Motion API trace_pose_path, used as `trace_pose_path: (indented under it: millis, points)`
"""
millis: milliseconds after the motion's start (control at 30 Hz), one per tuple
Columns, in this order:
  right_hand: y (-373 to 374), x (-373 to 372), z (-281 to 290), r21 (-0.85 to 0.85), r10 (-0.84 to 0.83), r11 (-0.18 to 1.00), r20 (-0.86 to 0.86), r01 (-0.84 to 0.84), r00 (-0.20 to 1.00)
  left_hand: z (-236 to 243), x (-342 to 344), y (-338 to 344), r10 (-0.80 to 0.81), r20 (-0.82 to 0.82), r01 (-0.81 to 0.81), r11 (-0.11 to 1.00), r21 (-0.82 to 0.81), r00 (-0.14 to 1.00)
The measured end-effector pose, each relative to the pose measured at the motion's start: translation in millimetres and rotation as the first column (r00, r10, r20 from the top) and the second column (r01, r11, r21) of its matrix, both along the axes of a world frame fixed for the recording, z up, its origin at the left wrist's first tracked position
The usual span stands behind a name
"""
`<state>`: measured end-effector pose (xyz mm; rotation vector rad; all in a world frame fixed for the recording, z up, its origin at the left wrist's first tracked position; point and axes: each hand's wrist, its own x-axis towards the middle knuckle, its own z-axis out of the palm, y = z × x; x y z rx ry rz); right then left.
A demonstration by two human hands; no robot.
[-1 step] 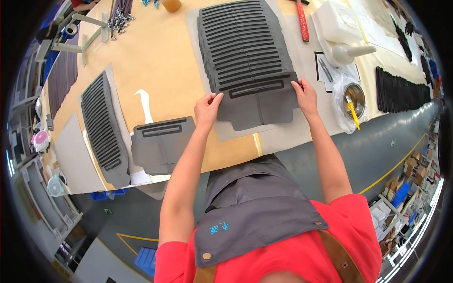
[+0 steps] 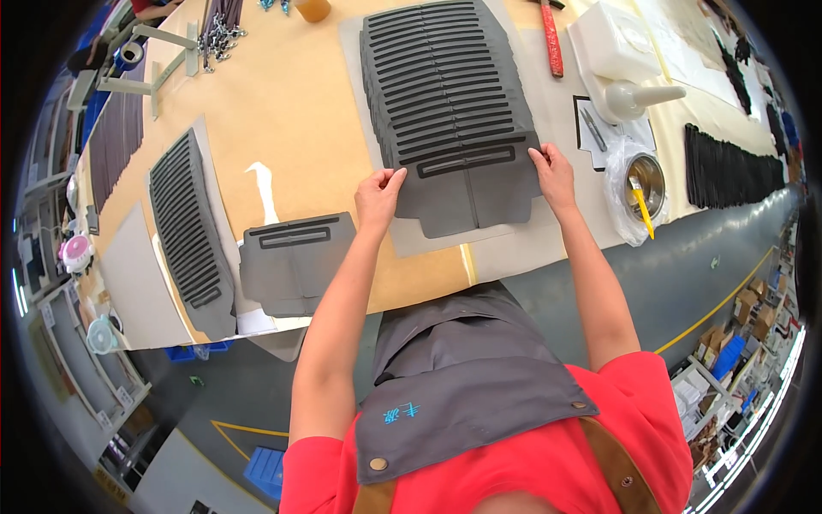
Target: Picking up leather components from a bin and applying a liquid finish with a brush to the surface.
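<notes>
The left hand [image 2: 378,195] and the right hand [image 2: 555,174] both press on the gray slatted panel [image 2: 445,94], each with flat fingers spread narrow on a lower corner of the slatted part, pinching nothing that I can see. The panel lies flat on the table [image 2: 291,103], at 12 o'clock from the person, and its plain flap [image 2: 467,201] points back to 6 o'clock between the 2 hands.

To do this step well, I think both hands must push with equal force, so the top layer stays square on the stack under it and the long slot lines up. The fingers should stay on the solid border, not on the thin slats, which may bend.

At 8 o'clock from the left hand lies a smaller gray piece [image 2: 295,261], and further out at 9 o'clock a second slatted panel [image 2: 184,227]. At 3 o'clock from the right hand stands a glue pot [image 2: 644,176] with a yellow brush [image 2: 640,206], and at 1 o'clock a white bottle [image 2: 638,98].

Compared with the earlier frame, nothing differs: hands and panel have the same places.
</notes>
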<state>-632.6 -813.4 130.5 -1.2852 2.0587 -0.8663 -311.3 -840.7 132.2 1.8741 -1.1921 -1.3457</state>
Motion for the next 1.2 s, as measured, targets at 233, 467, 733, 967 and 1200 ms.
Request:
trace_pose_path:
  millis: [233, 467, 733, 967, 1200]
  points:
    - [-6.1, -3.1, -32.8, 0.044, 0.018, 0.999, -0.025, -0.017, 1.0, -7.8, -10.7, -1.0, 0.027, 0.189, -0.027, 1.0, -0.001, 0.982]
    - [-6.1, 0.8, -24.1, 0.048, -0.003, 0.999, 0.007, 0.002, 1.0, -15.5, -14.9, 0.0, 0.059, 0.257, -0.043, 0.997, -0.066, 0.965]
    - [-5.5, 2.8, -26.9, 0.081, -0.021, 0.996, -0.017, 0.022, 1.0, -14.6, -17.1, -2.6, 0.039, 0.346, -0.022, 0.998, -0.053, 0.937]
    - [-7.6, -0.4, -34.9, 0.055, 0.05, 0.998, -0.138, -0.042, 0.989, -25.8, -14.8, -0.5, 0.049, 0.351, -0.009, 0.993, -0.115, 0.935]
    - [-7.2, 0.6, -5.4, -0.09, -0.08, 0.995, -0.396, 0.048, 0.915, -0.1, 6.3, 9.6, 0.13, 0.39, -0.049, 0.976, -0.21, 0.912]
